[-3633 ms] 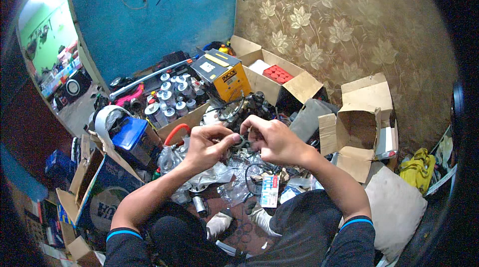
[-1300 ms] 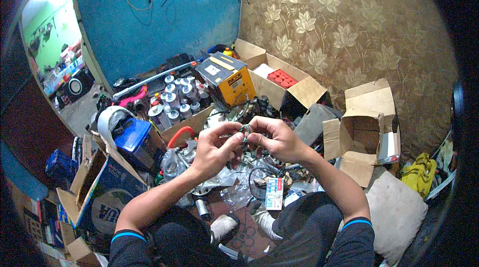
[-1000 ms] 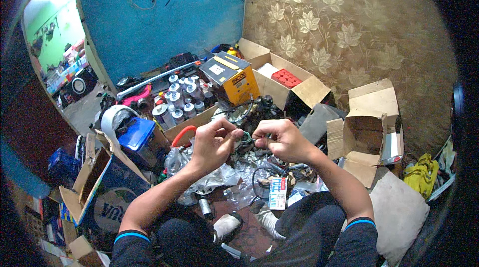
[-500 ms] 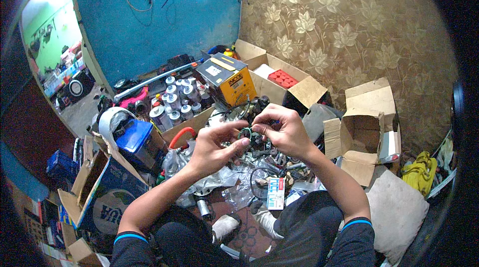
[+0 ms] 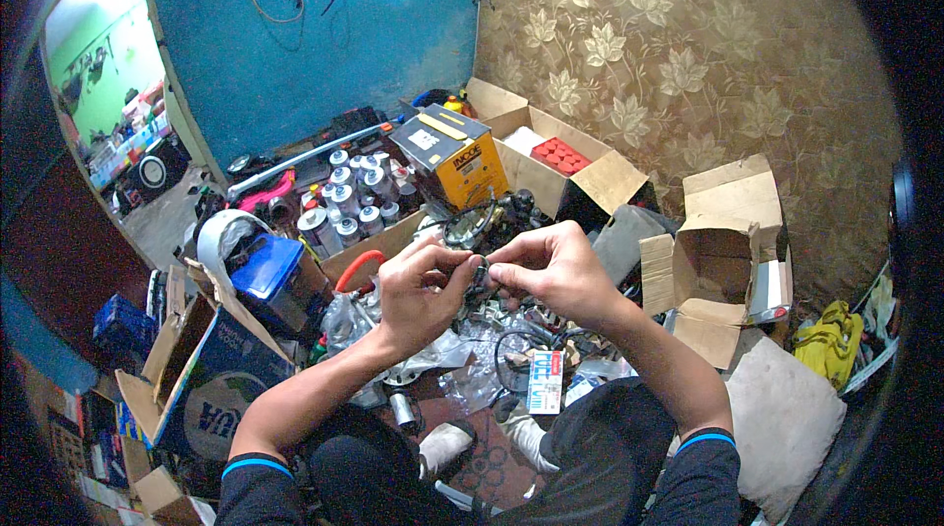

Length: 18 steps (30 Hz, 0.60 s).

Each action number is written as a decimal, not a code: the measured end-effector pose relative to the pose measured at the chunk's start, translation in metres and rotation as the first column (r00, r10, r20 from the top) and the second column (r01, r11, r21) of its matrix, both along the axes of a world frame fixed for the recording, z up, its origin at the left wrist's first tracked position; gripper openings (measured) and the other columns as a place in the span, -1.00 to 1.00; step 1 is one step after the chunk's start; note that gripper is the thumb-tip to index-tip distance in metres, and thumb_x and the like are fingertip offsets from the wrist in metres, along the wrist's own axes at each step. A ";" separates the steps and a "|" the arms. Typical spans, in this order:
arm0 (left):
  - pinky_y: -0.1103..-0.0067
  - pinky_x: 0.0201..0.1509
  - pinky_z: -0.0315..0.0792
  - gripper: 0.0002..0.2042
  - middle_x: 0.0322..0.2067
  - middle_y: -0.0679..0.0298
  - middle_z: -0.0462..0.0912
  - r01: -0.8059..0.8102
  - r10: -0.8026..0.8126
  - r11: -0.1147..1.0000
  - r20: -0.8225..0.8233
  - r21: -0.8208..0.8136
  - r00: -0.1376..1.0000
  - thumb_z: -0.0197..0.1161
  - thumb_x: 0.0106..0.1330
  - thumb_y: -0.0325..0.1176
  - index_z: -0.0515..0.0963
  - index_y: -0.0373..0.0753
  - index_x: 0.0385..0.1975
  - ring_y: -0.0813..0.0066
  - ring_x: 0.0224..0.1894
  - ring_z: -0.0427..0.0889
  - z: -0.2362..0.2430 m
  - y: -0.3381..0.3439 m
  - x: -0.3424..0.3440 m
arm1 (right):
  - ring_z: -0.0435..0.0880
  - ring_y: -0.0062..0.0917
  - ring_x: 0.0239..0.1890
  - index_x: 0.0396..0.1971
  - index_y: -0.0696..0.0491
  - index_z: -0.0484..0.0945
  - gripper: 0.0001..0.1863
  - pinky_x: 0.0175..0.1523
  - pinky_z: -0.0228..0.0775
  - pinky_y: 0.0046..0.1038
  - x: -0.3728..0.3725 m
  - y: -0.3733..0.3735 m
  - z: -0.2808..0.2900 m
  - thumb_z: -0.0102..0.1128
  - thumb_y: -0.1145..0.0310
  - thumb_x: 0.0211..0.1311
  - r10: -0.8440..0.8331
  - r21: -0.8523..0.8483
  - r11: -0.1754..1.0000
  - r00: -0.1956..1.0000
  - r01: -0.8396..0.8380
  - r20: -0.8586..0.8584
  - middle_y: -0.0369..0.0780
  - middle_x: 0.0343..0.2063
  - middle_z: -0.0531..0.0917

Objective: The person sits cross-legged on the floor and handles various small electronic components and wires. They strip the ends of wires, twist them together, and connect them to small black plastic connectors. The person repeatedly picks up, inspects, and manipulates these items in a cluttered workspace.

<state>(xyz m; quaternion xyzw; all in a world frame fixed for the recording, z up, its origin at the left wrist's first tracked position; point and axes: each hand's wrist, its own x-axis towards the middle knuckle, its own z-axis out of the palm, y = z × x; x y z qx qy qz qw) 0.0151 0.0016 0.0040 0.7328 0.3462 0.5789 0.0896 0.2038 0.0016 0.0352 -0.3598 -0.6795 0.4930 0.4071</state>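
While both hands are raised in front of the yellow box (image 5: 470, 172), they are clamped on one small piece (image 5: 481, 271), which is located on the near side of that box and slightly to its right. The left hand (image 5: 423, 290) grips the piece between thumb and forefinger; the right hand (image 5: 560, 270) pinches it from the opposite side, with the fingertips of both hands close together. The piece is thin and dark; its full shape is hidden by the fingers.

Surrounding items are positioned relative to the yellow box as follows. A group of cans (image 5: 344, 197) with white tops stands to the left. An open carton (image 5: 524, 166) sits just beside it on the right and contains a red item (image 5: 560, 156). A heap of metal parts and clear plastic (image 5: 487, 354) lies on the near side, beneath the hands. A small white and blue packet (image 5: 546, 383) is nearer the person, right of the box. A red-orange loop (image 5: 359, 267) is at the near left. A yellow cloth item (image 5: 829, 344) lies well apart, at the far right.
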 end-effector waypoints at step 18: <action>0.70 -0.51 0.45 -0.89 -0.54 0.23 0.60 0.392 -0.342 0.890 0.228 -0.232 0.911 0.26 0.24 -0.51 0.62 -0.44 -0.35 0.59 -0.55 0.60 0.002 -0.008 0.004 | 0.62 -0.62 -0.37 -0.42 0.18 0.63 -0.84 -0.21 0.48 -0.56 0.013 0.016 -0.010 0.40 0.45 -0.01 0.066 0.238 0.969 0.997 -0.072 0.033 -0.25 -0.44 0.68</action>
